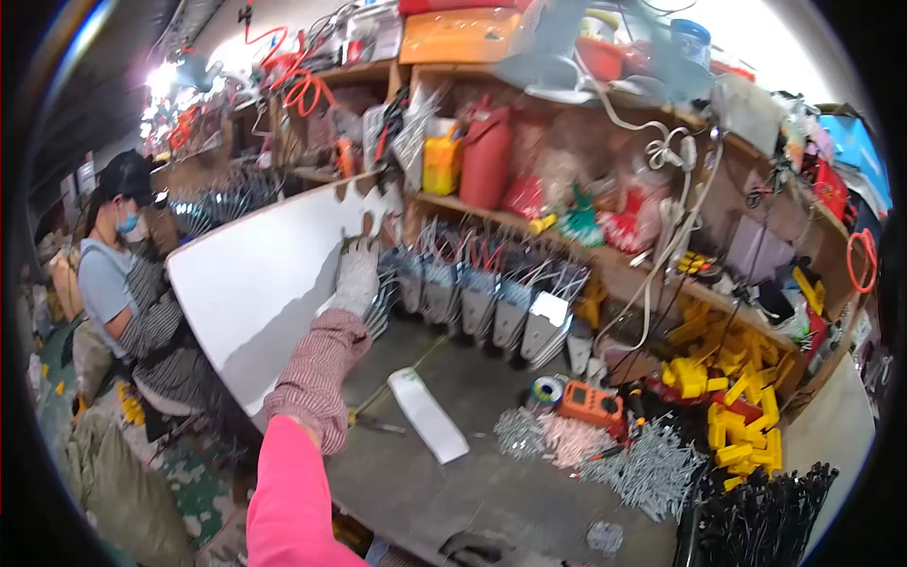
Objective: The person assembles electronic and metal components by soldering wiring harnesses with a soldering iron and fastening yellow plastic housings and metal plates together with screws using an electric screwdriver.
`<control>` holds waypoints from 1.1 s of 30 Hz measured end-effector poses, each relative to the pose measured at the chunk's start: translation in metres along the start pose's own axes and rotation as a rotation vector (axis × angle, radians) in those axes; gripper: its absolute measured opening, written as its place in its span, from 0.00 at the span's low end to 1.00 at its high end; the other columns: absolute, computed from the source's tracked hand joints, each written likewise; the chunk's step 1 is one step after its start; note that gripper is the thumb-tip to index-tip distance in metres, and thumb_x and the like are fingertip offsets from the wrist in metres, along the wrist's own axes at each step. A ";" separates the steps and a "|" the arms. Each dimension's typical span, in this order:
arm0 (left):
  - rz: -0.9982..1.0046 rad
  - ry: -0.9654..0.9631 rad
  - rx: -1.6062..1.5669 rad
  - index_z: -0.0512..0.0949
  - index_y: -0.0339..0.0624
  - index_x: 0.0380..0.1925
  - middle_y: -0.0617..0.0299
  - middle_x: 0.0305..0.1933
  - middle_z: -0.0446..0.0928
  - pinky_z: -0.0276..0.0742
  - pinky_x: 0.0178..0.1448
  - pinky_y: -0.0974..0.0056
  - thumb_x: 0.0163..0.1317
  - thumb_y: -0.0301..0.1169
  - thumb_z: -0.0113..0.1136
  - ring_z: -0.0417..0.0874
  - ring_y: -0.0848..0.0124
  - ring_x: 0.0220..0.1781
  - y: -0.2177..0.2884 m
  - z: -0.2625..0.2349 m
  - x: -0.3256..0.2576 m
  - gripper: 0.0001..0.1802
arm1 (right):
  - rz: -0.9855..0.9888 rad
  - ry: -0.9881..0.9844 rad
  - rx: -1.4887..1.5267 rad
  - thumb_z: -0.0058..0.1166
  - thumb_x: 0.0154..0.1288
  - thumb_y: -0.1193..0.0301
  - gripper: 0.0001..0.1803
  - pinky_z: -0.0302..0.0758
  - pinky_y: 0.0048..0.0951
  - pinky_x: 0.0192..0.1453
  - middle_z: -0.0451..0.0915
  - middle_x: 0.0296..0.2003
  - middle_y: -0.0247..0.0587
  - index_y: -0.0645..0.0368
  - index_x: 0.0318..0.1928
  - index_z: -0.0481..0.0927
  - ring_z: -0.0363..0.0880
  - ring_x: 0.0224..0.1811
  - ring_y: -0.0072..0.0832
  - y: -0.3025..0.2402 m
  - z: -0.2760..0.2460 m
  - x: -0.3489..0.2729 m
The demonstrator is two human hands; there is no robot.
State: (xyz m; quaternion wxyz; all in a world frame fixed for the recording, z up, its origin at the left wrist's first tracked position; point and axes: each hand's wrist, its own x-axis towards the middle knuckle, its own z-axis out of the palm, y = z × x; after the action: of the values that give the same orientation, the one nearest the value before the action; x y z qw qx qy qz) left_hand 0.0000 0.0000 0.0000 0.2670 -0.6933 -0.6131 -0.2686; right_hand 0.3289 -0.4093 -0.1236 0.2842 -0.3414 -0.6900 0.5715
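Observation:
My left hand, in a pale work glove with bare fingertips, reaches to the far left of the bench. Its fingers are stretched up and apart beside the white panel, at the left end of a row of grey metal housings with wires coming out of their tops. Whether the palm touches the panel or the end housing, I cannot tell. A long white strip lies on the dark bench nearer to me, with a thin screwdriver to its left. My right hand is out of view.
Piles of screws, an orange multimeter and a solder reel lie on the right. Yellow plastic parts and black cables crowd the right edge. Shelves rise behind. Beyond the panel, a masked co-worker sits.

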 end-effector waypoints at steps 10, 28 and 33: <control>0.728 0.097 -0.215 0.79 0.45 0.38 0.58 0.39 0.79 0.81 0.45 0.57 0.54 0.27 0.57 0.81 0.59 0.44 0.126 -0.063 -0.008 0.10 | -0.126 0.072 -0.292 0.51 0.71 0.65 0.11 0.73 0.40 0.58 0.81 0.46 0.43 0.56 0.46 0.83 0.78 0.51 0.41 -0.001 0.002 -0.012; 1.268 -0.493 -0.717 0.77 0.33 0.51 0.51 0.48 0.78 0.69 0.66 0.49 0.61 0.34 0.55 0.77 0.57 0.56 0.302 -0.166 -0.292 0.21 | 0.208 1.215 -1.011 0.54 0.67 0.65 0.11 0.78 0.43 0.49 0.82 0.41 0.53 0.59 0.44 0.79 0.81 0.47 0.51 0.008 -0.313 -0.118; 1.191 -0.641 -0.901 0.78 0.37 0.50 0.55 0.41 0.79 0.73 0.62 0.52 0.59 0.31 0.60 0.79 0.60 0.48 0.320 -0.167 -0.302 0.19 | 0.661 1.037 -1.333 0.47 0.66 0.74 0.13 0.79 0.48 0.45 0.83 0.39 0.51 0.55 0.50 0.74 0.83 0.44 0.52 0.056 -0.368 -0.121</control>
State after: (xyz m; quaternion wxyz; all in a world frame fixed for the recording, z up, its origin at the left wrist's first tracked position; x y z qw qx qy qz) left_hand 0.2794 -0.3638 -0.1050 -0.1280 -0.9874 -0.0210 -0.0907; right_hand 0.6982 -0.2805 -0.1103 0.1243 -0.8304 -0.5298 -0.1194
